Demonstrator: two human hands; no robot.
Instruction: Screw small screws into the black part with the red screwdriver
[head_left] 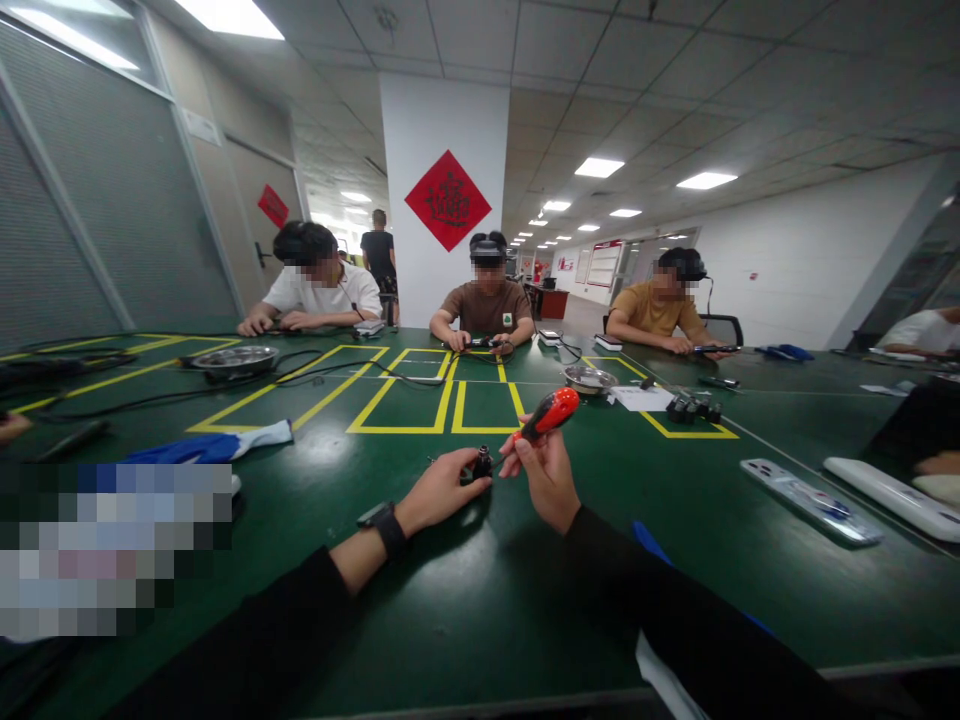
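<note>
My left hand (pixel 448 487) is closed around a small black part (pixel 482 462), whose exact kind I cannot make out, just above the green table. A dark watch is strapped on that wrist. In my right hand (pixel 550 475) is a screwdriver (pixel 551 414) with a red and black handle, held tilted. Its shaft points down and left toward the black part; whether the tip touches it is too small to tell.
A blue and white glove (pixel 214 442) lies at the left, with a metal bowl (pixel 238 358) and cables behind it. Another metal bowl (pixel 589 379), white paper (pixel 642 398) and several black parts (pixel 694 408) lie right of centre. A phone (pixel 810 502) rests at the right. Co-workers sit opposite.
</note>
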